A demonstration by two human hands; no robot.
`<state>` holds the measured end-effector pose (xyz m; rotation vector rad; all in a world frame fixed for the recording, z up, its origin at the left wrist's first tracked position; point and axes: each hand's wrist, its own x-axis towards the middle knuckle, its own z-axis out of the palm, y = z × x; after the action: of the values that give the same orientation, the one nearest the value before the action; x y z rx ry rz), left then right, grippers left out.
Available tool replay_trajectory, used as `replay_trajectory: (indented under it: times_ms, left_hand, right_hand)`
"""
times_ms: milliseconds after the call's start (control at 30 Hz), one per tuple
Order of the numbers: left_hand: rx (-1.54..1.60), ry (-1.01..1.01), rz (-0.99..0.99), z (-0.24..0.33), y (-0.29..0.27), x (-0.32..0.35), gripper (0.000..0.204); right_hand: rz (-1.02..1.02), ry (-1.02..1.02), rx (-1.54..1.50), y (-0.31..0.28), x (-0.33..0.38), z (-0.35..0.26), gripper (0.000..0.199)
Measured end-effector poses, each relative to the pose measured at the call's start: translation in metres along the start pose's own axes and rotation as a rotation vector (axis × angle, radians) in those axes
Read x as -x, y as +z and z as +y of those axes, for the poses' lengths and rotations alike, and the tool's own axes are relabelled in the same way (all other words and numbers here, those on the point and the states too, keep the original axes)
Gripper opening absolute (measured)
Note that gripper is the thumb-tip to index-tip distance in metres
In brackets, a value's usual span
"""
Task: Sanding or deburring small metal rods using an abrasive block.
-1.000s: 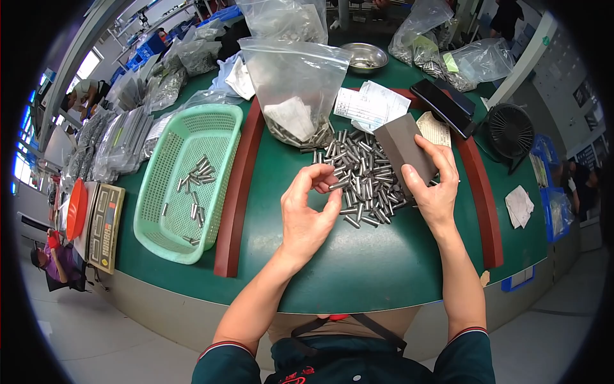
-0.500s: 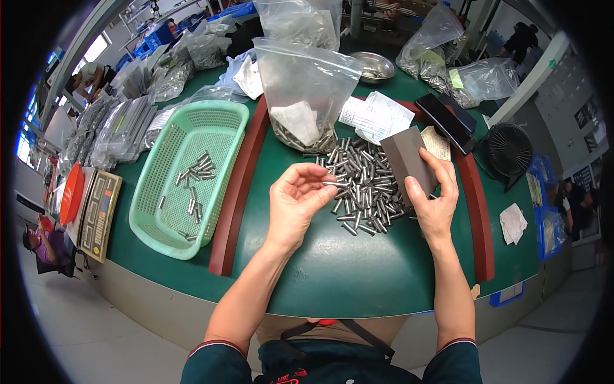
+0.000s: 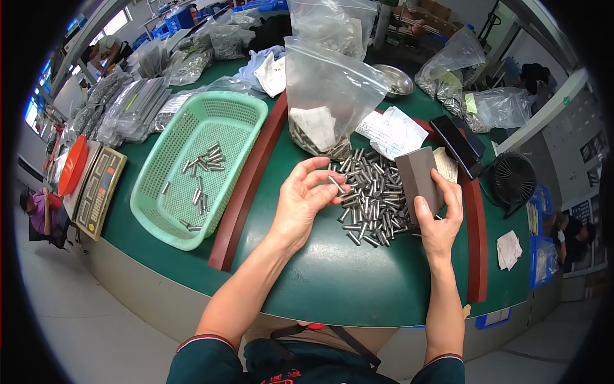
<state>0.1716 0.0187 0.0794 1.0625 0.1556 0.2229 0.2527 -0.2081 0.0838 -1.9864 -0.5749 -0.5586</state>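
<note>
My left hand [image 3: 298, 201] pinches a small metal pin [image 3: 336, 185] between thumb and fingers, at the left edge of a pile of similar steel pins [image 3: 377, 208]. Closed around a dark grey rectangular block [image 3: 417, 176], my right hand [image 3: 441, 221] holds it tilted at the pile's right side. The block hides some of the pins behind it. To the left, a light green plastic basket [image 3: 142, 214] has several scattered pins on its bottom. Just behind the pile stands a clear zip bag [image 3: 329, 83] with pins and a paper slip inside.
Dark red rails [image 3: 246, 198] frame the green table [image 3: 332, 281] area on both sides. Papers [image 3: 400, 131], a black phone [image 3: 455, 146], a small black fan [image 3: 513, 182] and a crumpled cloth [image 3: 509, 249] lie rightward. A scale [image 3: 99, 192] stands far left; a metal bowl [image 3: 395, 80] sits behind.
The view has shifted, so the table's things appear displaced. The pin in my left hand has turned to a steeper slant. My right hand keeps its hold on the block.
</note>
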Motion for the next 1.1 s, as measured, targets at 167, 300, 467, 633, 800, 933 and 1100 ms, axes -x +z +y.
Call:
replay_trajectory:
  times_ms: [167, 300, 467, 633, 800, 933, 1100]
  left_hand:
    - [0.147, -0.135, -0.023, 0.0005, -0.0053, -0.0015, 0.040]
    - [0.259, -0.180, -0.007, -0.0009, -0.0073, -0.0007, 0.036]
    - [0.248, -0.141, -0.075, -0.0023, -0.0076, -0.0032, 0.035]
    - [0.211, -0.167, -0.068, -0.0018, -0.0058, -0.0034, 0.038]
    - [0.144, -0.133, -0.103, -0.0029, -0.0028, -0.0007, 0.040]
    - [0.118, -0.082, -0.158, -0.0052, -0.0026, -0.0013, 0.039]
    - [0.111, -0.050, -0.208, -0.0088, -0.0046, -0.0012, 0.035]
  right_hand:
    - [0.030, 0.003, -0.014, -0.0004, -0.0009, 0.0005, 0.051]
    - [0.007, -0.006, -0.009, 0.0003, -0.0003, 0.0012, 0.051]
    - [0.027, 0.012, -0.028, 0.0021, 0.0009, 0.0022, 0.050]
    - [0.003, -0.009, -0.015, 0.0023, 0.0006, 0.0028, 0.050]
    - [-0.003, -0.007, -0.011, 0.0015, 0.0001, 0.0021, 0.050]
    - [0.003, 0.006, -0.013, 0.0012, -0.0004, 0.0011, 0.051]
    - [0.005, 0.014, -0.023, 0.0007, 0.0000, 0.0006, 0.051]
